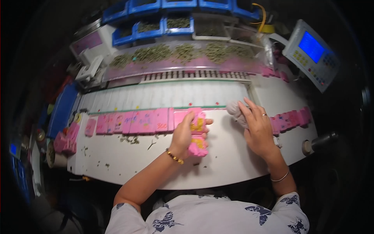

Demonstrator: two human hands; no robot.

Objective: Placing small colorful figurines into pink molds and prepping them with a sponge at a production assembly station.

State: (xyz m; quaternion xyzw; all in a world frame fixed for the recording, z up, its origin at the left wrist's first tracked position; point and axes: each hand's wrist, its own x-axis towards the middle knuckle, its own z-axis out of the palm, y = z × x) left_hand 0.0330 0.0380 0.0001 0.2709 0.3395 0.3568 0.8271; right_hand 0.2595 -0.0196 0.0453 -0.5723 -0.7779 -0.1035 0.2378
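Looks like block-and-pad step — left grip (182,135) closed round pink yellow-marked block (198,147), right grip (257,126) curled on grey pad (233,109). Next probably needs steady block — pad close.

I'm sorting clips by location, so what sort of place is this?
Likely a small-parts workshop: blue bins of little pieces, a blue-screened keypad console and a row of marked pink blocks.

A white short-sleeved shirt (210,214) with navy winged prints (163,221) is worn; the left wrist (180,151) is circled by a gold-and-dark beaded bracelet (174,157), the right forearm (277,167) by a thin bangle (281,178), a right-hand finger (260,109) by a ring (264,115)
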